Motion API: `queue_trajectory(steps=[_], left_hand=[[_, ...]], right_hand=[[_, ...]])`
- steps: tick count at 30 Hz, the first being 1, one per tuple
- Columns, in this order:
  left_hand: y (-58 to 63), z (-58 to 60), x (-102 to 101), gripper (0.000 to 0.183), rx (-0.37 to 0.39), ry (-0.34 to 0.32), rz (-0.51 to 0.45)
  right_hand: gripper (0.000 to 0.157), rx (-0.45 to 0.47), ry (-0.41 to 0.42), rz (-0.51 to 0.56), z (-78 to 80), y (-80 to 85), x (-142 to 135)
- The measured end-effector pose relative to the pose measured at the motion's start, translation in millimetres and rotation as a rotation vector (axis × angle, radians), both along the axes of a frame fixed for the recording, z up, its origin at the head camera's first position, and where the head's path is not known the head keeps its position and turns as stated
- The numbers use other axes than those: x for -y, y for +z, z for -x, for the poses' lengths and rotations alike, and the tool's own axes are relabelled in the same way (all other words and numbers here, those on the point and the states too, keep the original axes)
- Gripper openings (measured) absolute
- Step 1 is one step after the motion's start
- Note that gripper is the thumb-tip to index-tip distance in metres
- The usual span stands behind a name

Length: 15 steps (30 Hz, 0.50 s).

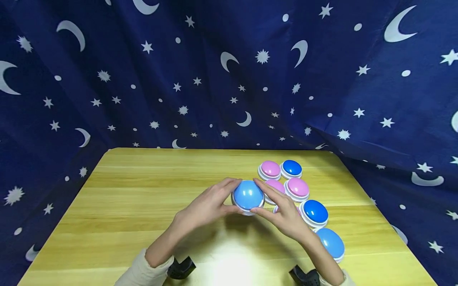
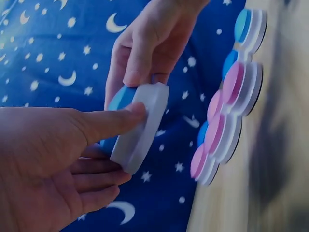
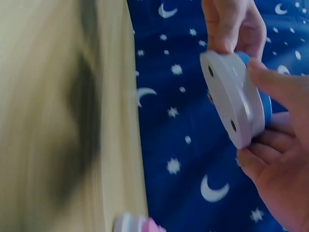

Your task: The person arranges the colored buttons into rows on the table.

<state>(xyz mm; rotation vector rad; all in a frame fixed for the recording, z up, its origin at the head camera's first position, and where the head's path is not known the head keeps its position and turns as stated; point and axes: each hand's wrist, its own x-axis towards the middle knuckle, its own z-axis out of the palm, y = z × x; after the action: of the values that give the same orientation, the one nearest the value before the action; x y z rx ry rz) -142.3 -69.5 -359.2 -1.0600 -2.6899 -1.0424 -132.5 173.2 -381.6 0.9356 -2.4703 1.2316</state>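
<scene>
Head view — our left hand (image 1: 211, 201) and right hand (image 1: 284, 211) pinch a light-blue domed plastic button (image 1: 248, 194) from opposite sides, probably for steadiness — above the middle of the wooden bench (image 1: 143, 190).

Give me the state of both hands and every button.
Held light blue button: off the table, dome up
Left hand: gripping it
Right hand: gripping it
Four pink buttons: on table, dome up
Two dark blue buttons: on table, dome up
Other light blue button: on table, dome up
</scene>
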Motion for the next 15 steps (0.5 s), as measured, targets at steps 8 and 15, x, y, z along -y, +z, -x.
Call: queue_trajectory(steps=[8,15], left_hand=[[-0.2,7.0,34.1,0.075,0.032,0.098,-0.052],[-4.7,14.2,65.3,0.070,0.075,0.156,-0.063]], right_hand=[[0.072,-0.011,0.005,0.072,19.5,-9.2,47.2],[0.070,0.038,0.046,0.090,34.5,-18.4,81.3]])
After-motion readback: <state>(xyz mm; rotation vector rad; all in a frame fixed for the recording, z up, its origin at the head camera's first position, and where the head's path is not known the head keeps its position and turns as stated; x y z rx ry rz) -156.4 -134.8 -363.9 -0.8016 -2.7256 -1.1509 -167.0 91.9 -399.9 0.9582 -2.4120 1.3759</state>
